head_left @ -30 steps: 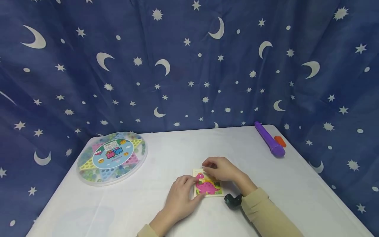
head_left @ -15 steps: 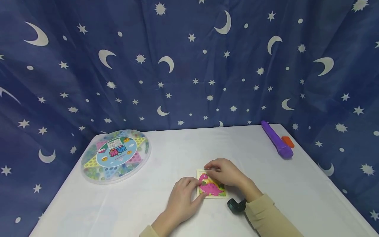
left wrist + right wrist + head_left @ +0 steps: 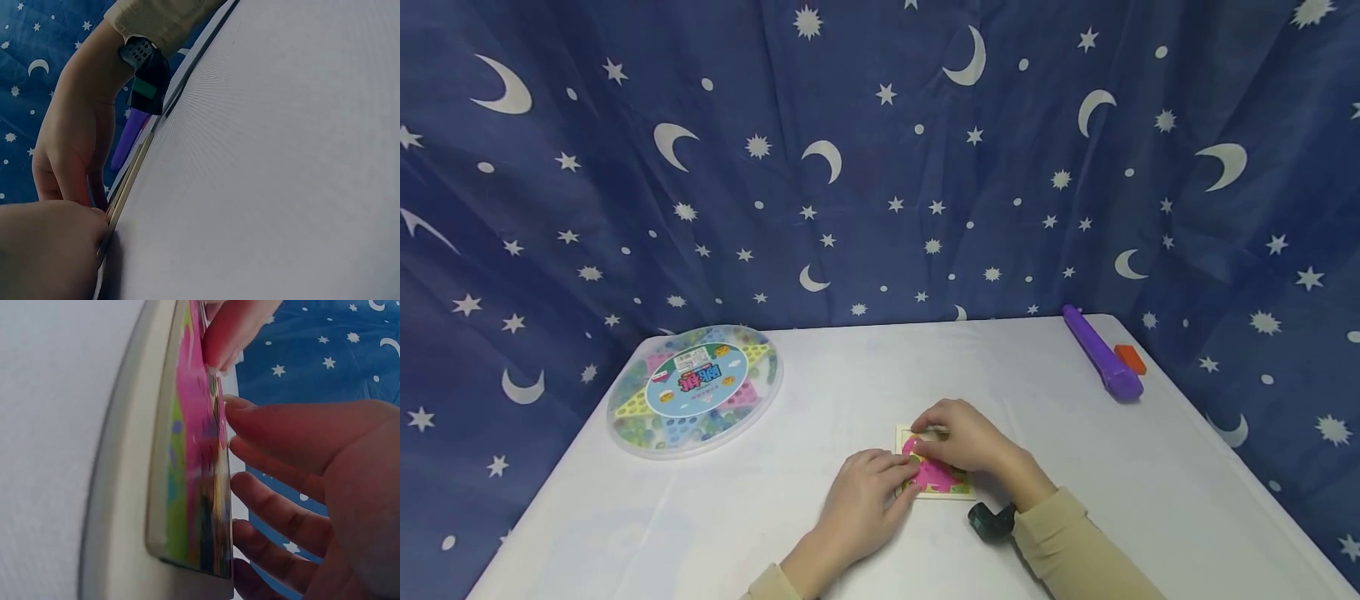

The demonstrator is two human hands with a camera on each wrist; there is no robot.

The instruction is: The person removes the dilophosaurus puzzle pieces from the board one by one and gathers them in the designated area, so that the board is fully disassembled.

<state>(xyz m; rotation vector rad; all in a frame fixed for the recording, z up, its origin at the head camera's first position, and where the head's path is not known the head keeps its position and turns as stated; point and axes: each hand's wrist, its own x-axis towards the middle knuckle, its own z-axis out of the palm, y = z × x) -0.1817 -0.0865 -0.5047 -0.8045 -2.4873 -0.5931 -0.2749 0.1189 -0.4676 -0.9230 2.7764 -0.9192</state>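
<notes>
A small square wooden puzzle (image 3: 940,477) with a pink dinosaur lies flat on the white table. My left hand (image 3: 861,500) lies at its left side, fingers and thumb resting on the picture and frame. Over the upper part bends my right hand (image 3: 966,437), its thumb on the picture and fingers near the far edge. The right wrist view has right fingertips (image 3: 244,481) on or just above the glossy puzzle (image 3: 194,437), beside left fingers (image 3: 234,331). In the left wrist view the board (image 3: 128,181) appears edge-on, and my left hand (image 3: 47,250) hides part of it.
A round clear Chinese checkers box (image 3: 696,392) lies at the table's left. At the far right are a purple microphone-shaped object (image 3: 1101,354) and an orange block (image 3: 1130,358). A dark wrist device (image 3: 990,522) sits by my right cuff. Behind hangs a blue star-and-moon curtain (image 3: 880,167).
My right thumb has shifted slightly left over the dinosaur, and my left fingers reach a little further onto the picture. The view moved slightly early on; the other objects stay put.
</notes>
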